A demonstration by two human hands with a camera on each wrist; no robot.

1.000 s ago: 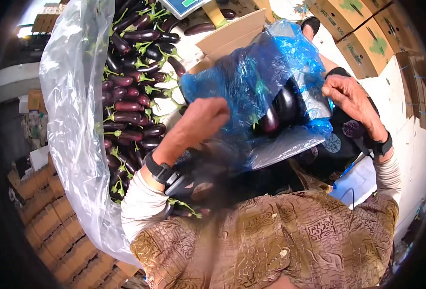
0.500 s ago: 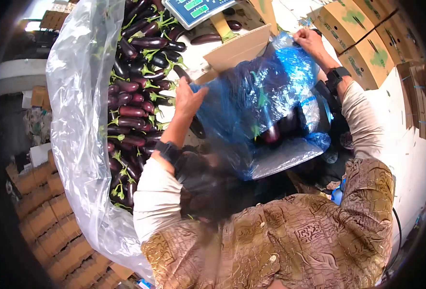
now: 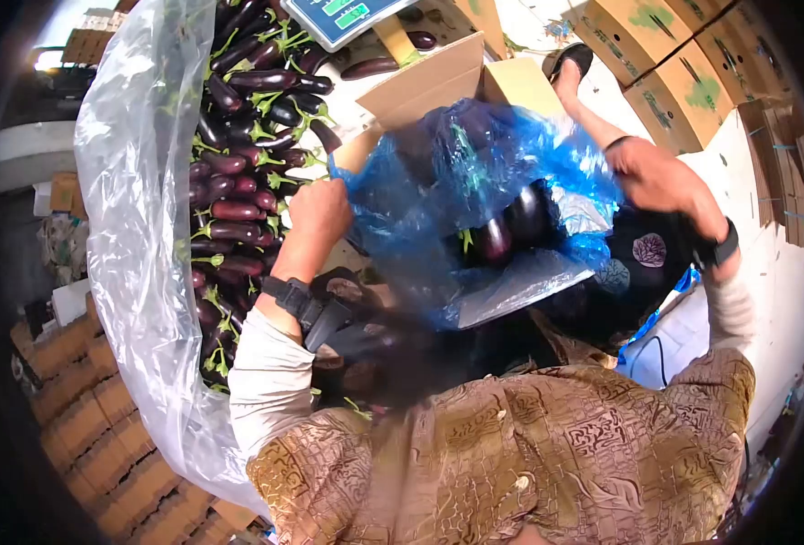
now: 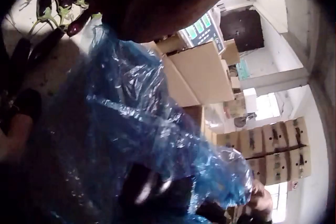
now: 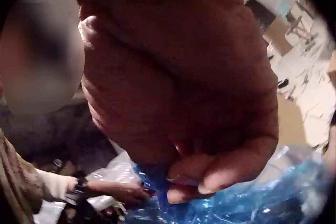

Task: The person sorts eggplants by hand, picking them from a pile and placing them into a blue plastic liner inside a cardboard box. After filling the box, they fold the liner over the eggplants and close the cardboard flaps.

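Note:
A blue plastic liner bag (image 3: 475, 163) spreads over a cardboard box (image 3: 425, 80), part of its sides hidden under the film. Dark purple eggplants (image 3: 496, 241) show through the opening at the liner's near side. At the left, the left hand (image 3: 320, 218) grips the liner's edge; in the left wrist view the film (image 4: 126, 71) hangs gathered from that hand. The right hand (image 3: 664, 177) is at the right side of the box. Its curled fingers (image 5: 231, 169) pinch a bunched piece of the blue film in the right wrist view.
Many eggplants (image 3: 237, 211) lie heaped at the left beside a long clear plastic sheet (image 3: 138, 245). A digital scale (image 3: 347, 18) stands beyond the box. Printed cartons (image 3: 679, 100) are stacked at the far right. A sandalled foot (image 3: 570, 68) rests beyond the box.
The left hand has gone from over the liner to its left edge and now grips there. The right hand reached to the far right corner, then came back toward the body with film.

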